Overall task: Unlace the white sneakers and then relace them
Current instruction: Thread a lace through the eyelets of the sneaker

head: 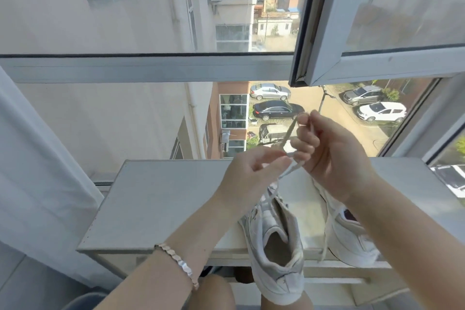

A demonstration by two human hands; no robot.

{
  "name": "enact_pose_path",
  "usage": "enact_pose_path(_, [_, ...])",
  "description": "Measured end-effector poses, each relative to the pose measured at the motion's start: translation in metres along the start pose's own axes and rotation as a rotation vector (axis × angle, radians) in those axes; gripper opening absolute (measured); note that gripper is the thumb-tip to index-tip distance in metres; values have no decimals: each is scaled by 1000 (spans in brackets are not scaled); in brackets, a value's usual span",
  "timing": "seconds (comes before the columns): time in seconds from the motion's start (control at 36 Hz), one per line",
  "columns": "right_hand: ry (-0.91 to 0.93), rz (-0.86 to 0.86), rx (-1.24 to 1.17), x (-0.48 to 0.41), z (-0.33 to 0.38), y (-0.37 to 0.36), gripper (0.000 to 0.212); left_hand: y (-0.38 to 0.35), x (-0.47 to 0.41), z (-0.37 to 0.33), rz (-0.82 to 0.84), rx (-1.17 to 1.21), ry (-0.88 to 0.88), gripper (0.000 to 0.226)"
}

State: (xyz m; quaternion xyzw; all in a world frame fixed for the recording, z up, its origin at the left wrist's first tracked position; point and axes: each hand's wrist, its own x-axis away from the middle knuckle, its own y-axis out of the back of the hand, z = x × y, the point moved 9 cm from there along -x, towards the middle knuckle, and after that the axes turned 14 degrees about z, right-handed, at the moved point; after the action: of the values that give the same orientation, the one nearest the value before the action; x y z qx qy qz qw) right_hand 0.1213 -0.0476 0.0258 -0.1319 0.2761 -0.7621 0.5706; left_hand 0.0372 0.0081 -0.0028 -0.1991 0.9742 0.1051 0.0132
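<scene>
Hands: both are raised above the bench (pixel 156 199), close together in front of the window
Left hand (pixel 254 171): thumb and fingertips are drawn together and pinch the lace (pixel 289 133) at its lower part, palm turned to the right
Right hand (pixel 327 148): fingers are curled round the lace, with thumb and forefinger nipping its upper end just above the other fingers
Lace: flat and off-white, it runs taut from the top of the right hand down past the left fingertips, then on as two strands to the left sneaker (pixel 274 246)
Left sneaker: white with silver-grey panels, it stands toe away and heel toward the camera, its heel hanging out past the bench's near edge just above a knee, opening facing up
Right sneaker (pixel 352 239): white, it sits on the bench just right of the first, largely hidden under the right forearm
Loose strand (pixel 324 241): hangs down between the two sneakers, past the bench edge
Bracelet (pixel 176 262): a metal link band on the left wrist
Curtain (pixel 37 158): pale fabric hanging at the left
Window sash (pixel 377 20): swung open at the upper right
Outside: parked cars (pixel 274 109) in a yard far below
</scene>
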Motion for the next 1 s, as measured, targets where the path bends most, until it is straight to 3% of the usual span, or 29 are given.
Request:
enact_pose_path(0.19, [17,-175,-62,10,-6,43,26,-51,-24,-6,208,-79,38,24])
enact_pose_path(0.33, [51,-367,-242,21,0,82,29,-9,-19,6,45,-350,107,35])
enact_pose_path(0.47, [45,-526,-84,32,4,112,26,62,-2,52,-256,-608,379,37])
enact_pose_path(0.64, [45,-616,107,35,9,117,24,104,19,95,-331,-781,694,33])
enact_pose_path(0.72, [18,-599,186,34,8,113,26,101,19,97,-323,-712,674,21])
enact_pose_path(0.89, [-118,-318,399,25,-11,74,24,70,5,39,-367,-347,339,13])
enact_pose_path(1.0, [-141,-125,577,24,-28,38,27,22,-4,31,-84,-24,472,36])
